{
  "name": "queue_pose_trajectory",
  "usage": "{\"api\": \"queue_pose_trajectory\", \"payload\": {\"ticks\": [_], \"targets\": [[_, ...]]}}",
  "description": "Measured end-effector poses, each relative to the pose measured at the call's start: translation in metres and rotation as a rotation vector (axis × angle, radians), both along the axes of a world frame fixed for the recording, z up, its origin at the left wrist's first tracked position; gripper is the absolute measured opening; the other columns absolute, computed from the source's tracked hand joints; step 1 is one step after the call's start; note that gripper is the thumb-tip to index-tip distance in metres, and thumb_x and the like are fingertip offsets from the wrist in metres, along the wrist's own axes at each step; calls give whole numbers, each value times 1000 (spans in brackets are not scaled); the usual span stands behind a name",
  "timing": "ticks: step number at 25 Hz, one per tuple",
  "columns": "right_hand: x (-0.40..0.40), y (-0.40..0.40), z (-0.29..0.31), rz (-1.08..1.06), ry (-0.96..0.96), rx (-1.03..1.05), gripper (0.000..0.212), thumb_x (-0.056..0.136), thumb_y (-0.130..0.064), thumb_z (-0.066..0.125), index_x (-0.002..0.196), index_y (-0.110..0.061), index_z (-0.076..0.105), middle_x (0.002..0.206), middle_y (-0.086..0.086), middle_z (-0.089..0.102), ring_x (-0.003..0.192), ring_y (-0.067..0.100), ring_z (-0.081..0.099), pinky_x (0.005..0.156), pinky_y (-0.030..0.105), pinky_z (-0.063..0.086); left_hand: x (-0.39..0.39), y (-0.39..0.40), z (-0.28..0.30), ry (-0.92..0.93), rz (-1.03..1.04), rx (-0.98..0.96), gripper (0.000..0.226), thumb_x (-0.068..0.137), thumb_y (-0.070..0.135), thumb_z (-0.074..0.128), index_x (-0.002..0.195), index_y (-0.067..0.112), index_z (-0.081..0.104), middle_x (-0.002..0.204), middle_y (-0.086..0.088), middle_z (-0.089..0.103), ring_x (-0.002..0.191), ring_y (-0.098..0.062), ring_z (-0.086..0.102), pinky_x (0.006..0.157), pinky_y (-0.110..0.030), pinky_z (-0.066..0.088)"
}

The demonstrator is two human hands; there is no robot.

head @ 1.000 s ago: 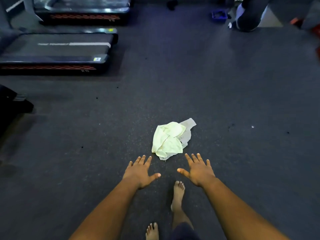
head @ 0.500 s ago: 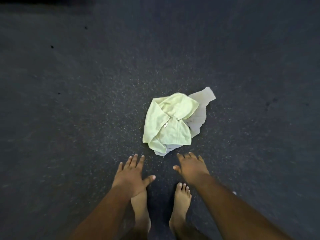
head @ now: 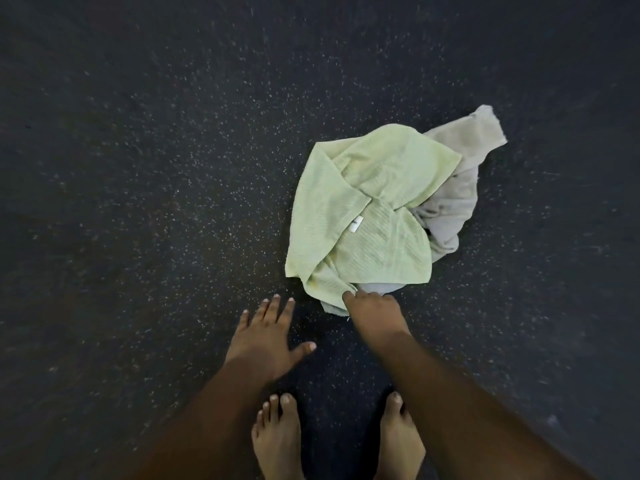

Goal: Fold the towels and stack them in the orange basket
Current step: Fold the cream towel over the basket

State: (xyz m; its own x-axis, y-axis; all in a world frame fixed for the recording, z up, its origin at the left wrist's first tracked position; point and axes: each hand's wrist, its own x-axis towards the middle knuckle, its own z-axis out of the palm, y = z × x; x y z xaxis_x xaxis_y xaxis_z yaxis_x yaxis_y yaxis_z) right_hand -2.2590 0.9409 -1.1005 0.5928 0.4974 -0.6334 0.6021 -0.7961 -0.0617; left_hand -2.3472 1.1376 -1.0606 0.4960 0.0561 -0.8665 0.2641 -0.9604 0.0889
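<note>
A crumpled pale green ribbed towel (head: 363, 209) lies on the dark speckled floor (head: 138, 168) atop a rumpled grey towel (head: 457, 188); its small white sewn-in label (head: 355, 224) carries print too small to read. The right hand (head: 375, 306) pinches the green towel's near edge, while the left hand (head: 266, 337) hovers beside it, fingers spread and holding nothing.

Lt-green towel (head: 363, 202) – grey towel (head: 453, 199)

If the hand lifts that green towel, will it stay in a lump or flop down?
It will probably flop: the green towel lies crumpled in soft folds, so it looks limp. It likely weighs little, being thin cloth. The grey towel tucked beneath may drag along, since the right hand meets both at the near edge.
</note>
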Motion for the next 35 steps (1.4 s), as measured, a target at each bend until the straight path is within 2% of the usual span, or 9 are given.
{"api": "queue_pose_trajectory", "payload": {"ticks": [6,9,16,19,23,26,30,34,35], "targets": [[1,-3,4,14,-110,29,32,47,-3,87,69,-14,66,57,3,55,40,21,51,43,26,30,-1,10,5,26,-20,-8,100,89,84,26,161,28,-16,170,-1,-16,157,-22,-10,127,-49,0],[-2,-5,46,-34,-140,121,33,47,-2,87,70,-12,66,57,4,54,37,22,49,39,26,36,1,11,50,-4,-19,-3,98,90,83,26,160,28,-16,170,-1,-16,157,-21,-11,127,-50,-1],[-19,-8,272,-246,-130,124,27,70,-29,89,79,-20,66,71,-1,63,51,18,61,43,29,46,13,2,271,-97,-8,-10,97,92,80,28,161,27,-15,170,-1,-17,157,-20,-14,127,-49,-4],[-26,-21,393,-423,-68,130,17,99,-30,58,111,-18,62,106,4,66,89,25,69,69,34,52,9,-10,388,-122,-43,-16,97,93,79,28,161,26,-15,169,-1,-17,156,-21,-15,127,-49,-4],[-55,-48,548,-609,-109,185,26,105,-35,42,123,-20,55,122,2,60,106,24,64,81,34,50,-6,-29,531,-191,-99,-47,99,91,81,29,161,26,-14,170,-2,-16,157,-21,-13,127,-50,-2],[-82,-71,620,-807,-169,229,28,104,-36,42,122,-20,56,123,2,61,108,24,64,83,35,50,-9,-48,586,-227,-191,-61,101,89,82,30,162,25,-10,171,-2,-12,157,-22,-10,127,-49,1],[-141,-115,692,-1129,-264,258,25,101,-39,46,114,-21,58,117,2,62,105,25,65,81,36,51,-19,-80,641,-284,-549,-65,102,88,85,27,163,25,-7,171,-2,-10,158,-21,-8,127,-50,1],[-214,-153,737,-1354,-358,242,25,99,-44,47,109,-23,58,114,1,64,102,25,65,80,36,52,-26,-123,686,-334,-801,-97,133,51,99,-8,163,27,-8,171,-2,-11,158,-21,-7,126,-49,1],[-236,-163,745,-1410,-380,235,25,99,-44,47,109,-24,58,115,0,63,102,25,65,80,36,51,-31,-140,696,-351,-866,-109,133,51,99,-8,162,27,-9,171,-2,-11,158,-21,-7,127,-48,1]]}}
